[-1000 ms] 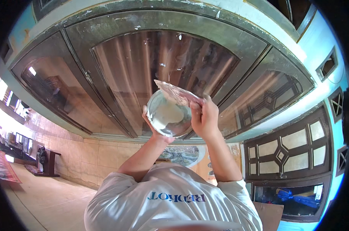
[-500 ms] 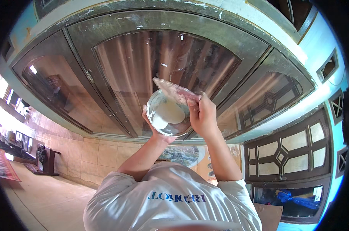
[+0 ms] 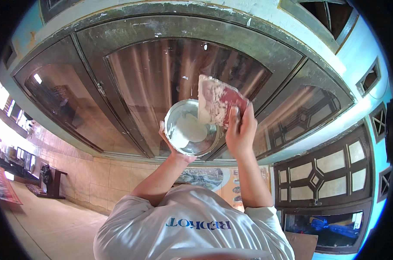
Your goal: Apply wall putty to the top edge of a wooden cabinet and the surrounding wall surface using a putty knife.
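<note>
My left hand [image 3: 179, 155] is closed round the lower left side of a round metal bowl [image 3: 175, 113], holding it up with the mouth toward me. Inside lies white paste [image 3: 190, 131], like putty or plaster. In my right hand [image 3: 241, 134] a flat reddish scraper [image 3: 223, 103] is pinched between thumb and fingers. Pale paste coats the scraper's left part and edge. Its lower left corner overlaps the bowl's upper right rim; I cannot tell whether they touch.
Beyond the bowl stands a dark wooden window frame [image 3: 131, 29] with glass panes and brownish curtains [image 3: 162, 69]. A panelled dark door [image 3: 322, 173] is at the right. Tiled floor [image 3: 45, 216] spreads to the left, with a small dark stand [image 3: 53, 182] there.
The scraper has moved right and turned from nearly edge-on over the bowl to show its broad face. My right hand has shifted slightly right. The bowl has hardly moved.
</note>
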